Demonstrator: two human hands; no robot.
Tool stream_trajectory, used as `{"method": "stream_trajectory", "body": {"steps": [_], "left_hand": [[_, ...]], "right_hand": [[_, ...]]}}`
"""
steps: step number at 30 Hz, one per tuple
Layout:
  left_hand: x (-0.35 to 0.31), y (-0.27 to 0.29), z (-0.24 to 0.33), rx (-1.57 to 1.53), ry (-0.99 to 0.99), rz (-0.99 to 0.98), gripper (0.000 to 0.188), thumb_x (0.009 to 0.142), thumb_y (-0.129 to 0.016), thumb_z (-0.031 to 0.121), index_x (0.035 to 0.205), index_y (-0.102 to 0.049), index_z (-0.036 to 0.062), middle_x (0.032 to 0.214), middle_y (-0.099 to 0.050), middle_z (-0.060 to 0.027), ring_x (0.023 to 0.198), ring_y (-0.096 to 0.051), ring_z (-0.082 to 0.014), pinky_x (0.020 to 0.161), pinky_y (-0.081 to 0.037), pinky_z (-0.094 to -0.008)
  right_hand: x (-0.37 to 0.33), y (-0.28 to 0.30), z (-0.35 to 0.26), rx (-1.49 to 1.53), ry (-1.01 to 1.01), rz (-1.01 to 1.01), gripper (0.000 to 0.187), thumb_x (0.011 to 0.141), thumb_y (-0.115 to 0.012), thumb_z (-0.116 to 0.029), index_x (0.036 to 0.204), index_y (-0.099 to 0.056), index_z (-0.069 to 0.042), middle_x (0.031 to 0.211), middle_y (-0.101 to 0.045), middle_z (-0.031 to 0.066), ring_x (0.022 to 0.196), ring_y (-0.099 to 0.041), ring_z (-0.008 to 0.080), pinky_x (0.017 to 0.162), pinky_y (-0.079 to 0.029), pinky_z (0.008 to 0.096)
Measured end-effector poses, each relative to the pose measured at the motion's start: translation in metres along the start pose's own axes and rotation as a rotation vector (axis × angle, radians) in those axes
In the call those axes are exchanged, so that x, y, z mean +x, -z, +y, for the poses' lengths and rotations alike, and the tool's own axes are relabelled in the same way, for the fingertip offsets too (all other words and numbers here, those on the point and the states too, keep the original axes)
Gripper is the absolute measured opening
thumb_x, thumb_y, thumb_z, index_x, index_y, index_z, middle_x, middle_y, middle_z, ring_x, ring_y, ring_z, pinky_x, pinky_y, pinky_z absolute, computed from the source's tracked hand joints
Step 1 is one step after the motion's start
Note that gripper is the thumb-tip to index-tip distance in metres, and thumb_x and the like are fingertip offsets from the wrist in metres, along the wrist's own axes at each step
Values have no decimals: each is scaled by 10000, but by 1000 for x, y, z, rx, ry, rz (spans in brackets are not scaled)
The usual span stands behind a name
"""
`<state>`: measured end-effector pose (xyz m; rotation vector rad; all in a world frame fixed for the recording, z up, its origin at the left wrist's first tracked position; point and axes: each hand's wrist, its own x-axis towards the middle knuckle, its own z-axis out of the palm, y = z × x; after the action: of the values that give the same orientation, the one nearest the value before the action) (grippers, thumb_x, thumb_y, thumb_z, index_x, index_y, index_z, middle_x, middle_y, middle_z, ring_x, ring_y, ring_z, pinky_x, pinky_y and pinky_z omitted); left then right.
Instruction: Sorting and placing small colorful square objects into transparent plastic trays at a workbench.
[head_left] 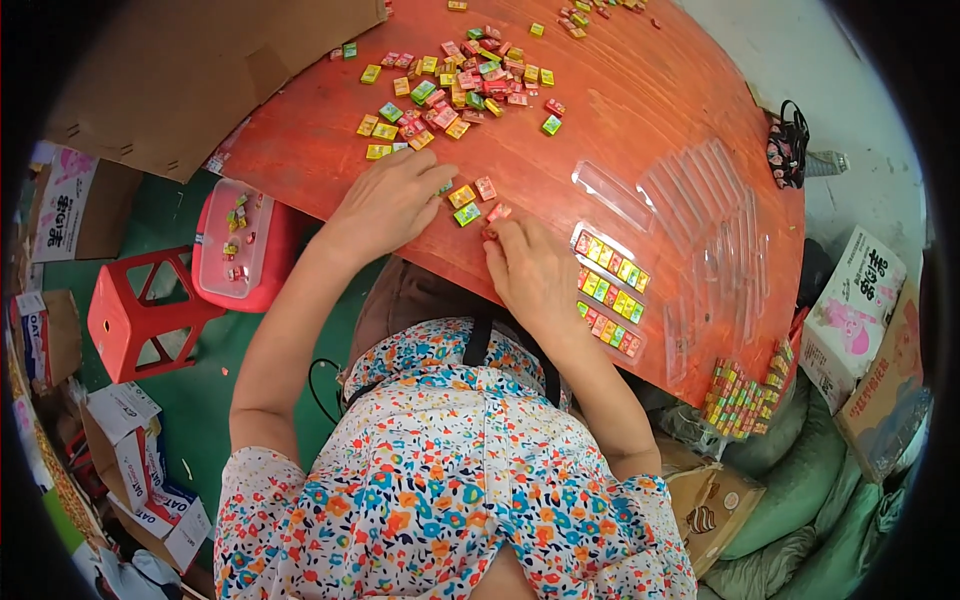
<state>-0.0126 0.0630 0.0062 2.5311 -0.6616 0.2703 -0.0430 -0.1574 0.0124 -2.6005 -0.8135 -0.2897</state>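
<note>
Since closeness seemingly eases handling, we are pinching a small pink-red rectangular box in our right hand, our left hand, its grip unclear, curved beside a small yellow rectangular box between both grips.

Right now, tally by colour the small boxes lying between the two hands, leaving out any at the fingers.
Pink box: 1
Yellow box: 1
Green box: 1
Total: 3
Boxes at the fingers of the left hand and right hand are partly hidden and not counted.
</note>
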Motion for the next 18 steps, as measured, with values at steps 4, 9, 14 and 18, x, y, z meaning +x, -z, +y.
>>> {"method": "stream_trajectory", "body": {"steps": [4,9,14,18], "left_hand": [[16,12,3,-81,7,-218,306,828,-662,147,1119,-624,64,921,-583,-118,919,-609,-317,767,-506,-429],[11,2,-2,-88,-25,-274,384,840,-681,231,1187,-619,80,927,-584,-100,817,-602,-321,728,-498,-415],[-13,-2,22,-2,176,-107,363,827,-702,245,1146,-647,80,904,-572,-93,816,-604,-301,717,-507,-415],[-32,-8,32,26,227,122,347,811,-721,213,1119,-662,63,897,-547,-109,873,-593,-281,730,-518,-402]], "right_hand": [[9,-3,11,9,-170,-25,256,838,-713,-210,1024,-628,-56,889,-629,138,743,-645,335,594,-511,427],[13,-4,18,96,-117,-42,330,823,-732,-258,1049,-628,-41,916,-638,148,773,-652,338,619,-519,428],[13,0,21,174,-90,-61,337,818,-730,-239,1081,-633,-51,930,-629,137,817,-645,340,667,-522,425],[15,1,18,157,-91,-54,315,824,-723,-232,1073,-634,-61,958,-623,128,839,-641,340,677,-520,429]]}}
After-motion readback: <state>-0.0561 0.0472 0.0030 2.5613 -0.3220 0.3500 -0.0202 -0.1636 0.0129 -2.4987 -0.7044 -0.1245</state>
